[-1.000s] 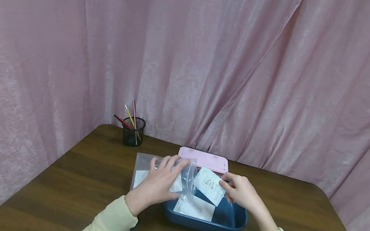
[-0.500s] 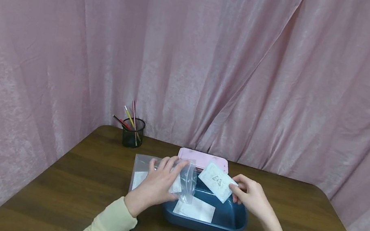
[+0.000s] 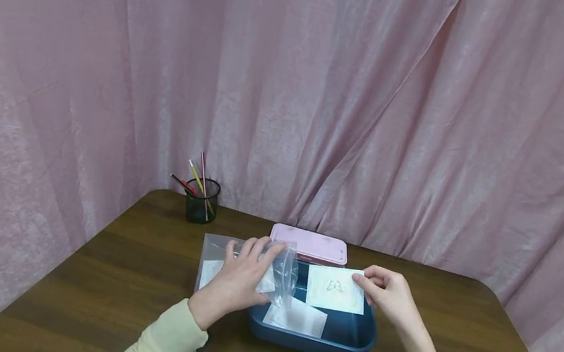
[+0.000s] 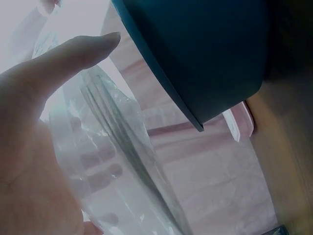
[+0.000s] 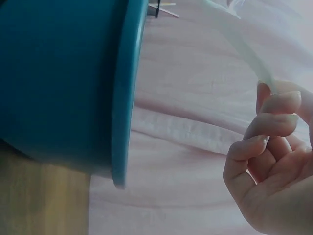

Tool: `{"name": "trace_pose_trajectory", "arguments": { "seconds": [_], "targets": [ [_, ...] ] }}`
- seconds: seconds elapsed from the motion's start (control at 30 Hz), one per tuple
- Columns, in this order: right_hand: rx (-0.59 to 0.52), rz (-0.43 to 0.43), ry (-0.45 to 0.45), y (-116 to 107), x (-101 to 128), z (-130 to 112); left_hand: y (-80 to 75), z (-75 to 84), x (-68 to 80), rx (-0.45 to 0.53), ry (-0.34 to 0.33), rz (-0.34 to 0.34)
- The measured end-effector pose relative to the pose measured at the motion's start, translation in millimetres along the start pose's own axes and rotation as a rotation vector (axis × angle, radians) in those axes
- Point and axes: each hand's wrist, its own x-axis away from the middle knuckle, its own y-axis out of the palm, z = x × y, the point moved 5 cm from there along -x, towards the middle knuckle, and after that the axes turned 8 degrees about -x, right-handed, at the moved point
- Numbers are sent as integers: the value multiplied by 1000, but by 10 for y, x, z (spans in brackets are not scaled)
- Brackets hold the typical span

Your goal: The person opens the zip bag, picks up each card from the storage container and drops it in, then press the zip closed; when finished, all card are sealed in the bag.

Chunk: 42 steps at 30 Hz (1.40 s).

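My left hand [image 3: 237, 284] grips a clear plastic bag [image 3: 215, 246], its thumb on the near side and its fingers behind. Flat white packets show inside the bag, several of them edge-on in the left wrist view. The bag's mouth hangs over the left side of a blue plastic bin [image 3: 308, 345]. Above the bin, my right hand [image 3: 392, 299] pinches one white square packet [image 3: 336, 292] by its right edge; a small winged print marks its face. Another white packet [image 3: 298, 318] lies in the bin, partly under the bag's mouth.
Behind the bin lies a pink case [image 3: 309, 244]. A black mesh cup [image 3: 201, 209] with pencils stands at the back left of the brown wooden table [image 3: 86, 292]. Pink curtains [image 3: 286, 88] hang behind it.
The right hand has moved right with the packet, away from the bag's mouth, and the packet has turned from tilted to nearly level. The left hand stays nearly still on the bag.
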Motion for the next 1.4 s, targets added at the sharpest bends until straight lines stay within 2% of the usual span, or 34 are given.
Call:
{"name": "trace_pose_trajectory", "arguments": {
  "seconds": [0.23,0.4,0.77,1.07,1.2,1.4],
  "targets": [
    [-131,-73,35,69,-3,29,-1,14,13,6,12,-7],
    [-184,-92,37,137,-16,38,8,21,21,3,18,-7],
    [-198,-122,70,293,-18,61,34,86,27,-15,50,-12],
    [-202,-186,44,456,-9,62,29,151,40,-25,61,-17],
    [-201,-233,30,518,-6,71,40,165,44,-29,62,-23],
    [-218,-343,-36,591,7,58,45,193,53,-35,67,-20]
  ]
}}
